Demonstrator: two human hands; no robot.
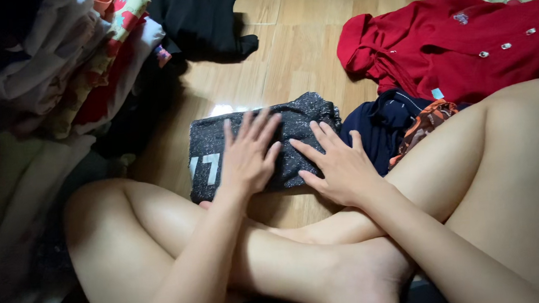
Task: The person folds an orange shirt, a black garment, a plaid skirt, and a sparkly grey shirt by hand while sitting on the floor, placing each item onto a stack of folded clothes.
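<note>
- Wood floor (289,52) takes up the whole middle, pale glossy planks with a bright glare patch just behind the work; the person sits cross-legged on it, bare legs framing the bottom of the view.
- Over on the left, a big clothes heap (74,63), soft and jumbled, whites, floral prints and reds slumped together, not sorted as far as I can see.
- Top right, a red garment (460,43) lies spread out and crumpled, matte fabric with a row of small shiny buttons; unfolded.
- Up top, a black garment (204,23) lies bunched on the planks, loose and shapeless.
- Dead centre, the grey top (292,122): already folded down to a neat thick rectangle, speckled dark knit with a white printed mark at its left end. It lies flat on the floor, right in front of the crossed shins.
- Just to its right, a navy garment (382,130) with an orange patterned cloth (422,128) tucked against it, both rumpled against the person's leg.
- Left hand (248,155) lies flat on the fold, fingers spread wide, pressing rather than gripping.
- Right hand (338,166) does the same at the fold's right edge, palm down, fingers splayed, holding nothing.
- My read: this one piece looks all but finished, and plenty of loose clothing around it remains unfolded.
</note>
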